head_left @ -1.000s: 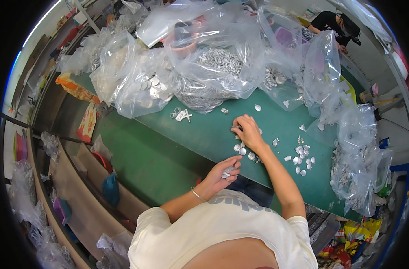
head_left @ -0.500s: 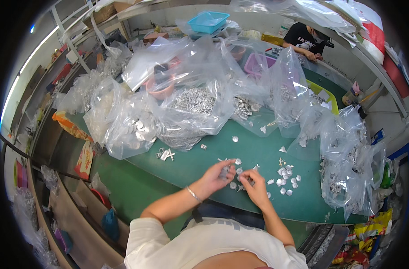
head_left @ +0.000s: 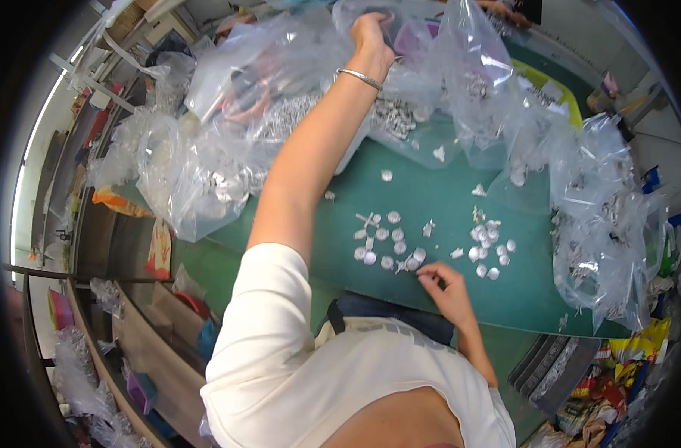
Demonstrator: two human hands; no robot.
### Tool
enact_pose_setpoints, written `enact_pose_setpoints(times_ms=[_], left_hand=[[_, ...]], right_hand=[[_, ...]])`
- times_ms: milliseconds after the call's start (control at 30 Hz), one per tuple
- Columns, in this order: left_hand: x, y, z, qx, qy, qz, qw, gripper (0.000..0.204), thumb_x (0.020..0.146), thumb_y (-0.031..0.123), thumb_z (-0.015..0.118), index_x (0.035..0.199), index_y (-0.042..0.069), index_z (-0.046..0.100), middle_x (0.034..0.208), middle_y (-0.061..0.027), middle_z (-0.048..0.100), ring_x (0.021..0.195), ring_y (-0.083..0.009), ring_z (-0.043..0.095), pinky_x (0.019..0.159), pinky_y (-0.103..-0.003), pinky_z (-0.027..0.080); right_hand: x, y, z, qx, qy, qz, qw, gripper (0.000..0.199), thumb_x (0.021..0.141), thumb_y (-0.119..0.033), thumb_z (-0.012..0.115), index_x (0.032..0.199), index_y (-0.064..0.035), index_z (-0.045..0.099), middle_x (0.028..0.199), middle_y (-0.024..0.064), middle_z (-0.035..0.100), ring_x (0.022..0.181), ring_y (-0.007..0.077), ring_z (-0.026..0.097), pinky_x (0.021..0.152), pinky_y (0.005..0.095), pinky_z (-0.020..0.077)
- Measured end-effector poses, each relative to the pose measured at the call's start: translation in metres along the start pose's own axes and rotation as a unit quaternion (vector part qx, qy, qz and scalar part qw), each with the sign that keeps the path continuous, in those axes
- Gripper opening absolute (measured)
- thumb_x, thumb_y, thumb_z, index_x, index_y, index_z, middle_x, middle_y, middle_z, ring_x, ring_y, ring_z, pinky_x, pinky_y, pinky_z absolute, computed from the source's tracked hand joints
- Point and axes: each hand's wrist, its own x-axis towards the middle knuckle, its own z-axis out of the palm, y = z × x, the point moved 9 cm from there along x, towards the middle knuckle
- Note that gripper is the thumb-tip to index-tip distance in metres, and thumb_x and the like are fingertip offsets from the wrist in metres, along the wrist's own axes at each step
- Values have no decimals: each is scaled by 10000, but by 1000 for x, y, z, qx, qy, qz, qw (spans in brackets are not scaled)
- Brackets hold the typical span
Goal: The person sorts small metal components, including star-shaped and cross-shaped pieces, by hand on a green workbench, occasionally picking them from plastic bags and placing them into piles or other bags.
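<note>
Table unchanged; left hand risen.

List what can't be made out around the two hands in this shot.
- Left hand, head view: fingertips sunk in the clear plastic bags; any grip is hidden.
- Right hand: fingers curl over the small white parts; whether it holds one is too small to tell.
- Bag contents: blurred by glare and folds.

Bright, even light fills the frame, with a strong white strip glaring along the left rim. The clear plastic bags across the upper half throw scattered glints. Shadows on the green table are soft and faint. Fisheye bending curves the edges, and a black border rings the frame. The centre is sharp; the rim is smeared.
</note>
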Motion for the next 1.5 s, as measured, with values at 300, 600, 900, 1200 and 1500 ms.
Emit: enact_pose_setpoints(times_ms=[300, 600, 900, 1200, 1500], left_hand=[[-270, 20, -39, 457, -228, 41, 859, 176, 872, 53, 559, 1036, 9, 605, 925, -33, 619, 785, -105, 544, 688, -230, 444], [-331, -9, -127, 745, -174, 108, 635, 265, 709, -17, 664, 968, 30, 628, 988, -104, 523, 927, -296, 489, 798, -363, 419], [-324, -4, -143, 729, -166, 123, 652, 120, 715, -47, 639, 814, -8, 582, 884, -123, 537, 848, -300, 505, 761, -379, 415], [-348, 50, -172, 686, -24, 173, 707, 89, 757, -52, 605, 825, -14, 561, 826, -134, 558, 802, -320, 517, 702, -378, 425], [-363, 104, -216, 759, 162, 227, 588, 71, 791, 29, 605, 857, 54, 595, 874, -93, 569, 869, -273, 526, 759, -365, 373]], right_hand=[[20, -19, -29, -137, 102, -83, 982, 144, 751, 1, 655, 890, 0, 618, 804, 86, 586, 726, 196, 530, 633, 296, 420], [37, -16, -11, -308, 107, -134, 936, 243, 733, 39, 598, 970, -10, 620, 1020, 108, 555, 892, 298, 502, 771, 383, 419], [64, -13, -15, -421, 106, -187, 881, 195, 707, -22, 654, 896, -37, 608, 968, 69, 556, 875, 267, 499, 732, 373, 394], [64, -8, -23, -410, 152, -154, 886, 154, 747, 13, 626, 893, -6, 580, 818, 130, 547, 795, 306, 500, 717, 387, 408], [75, -2, 33, -141, -6, 19, 990, 138, 807, 4, 581, 944, 26, 590, 793, 105, 569, 646, 191, 515, 614, 304, 437]])
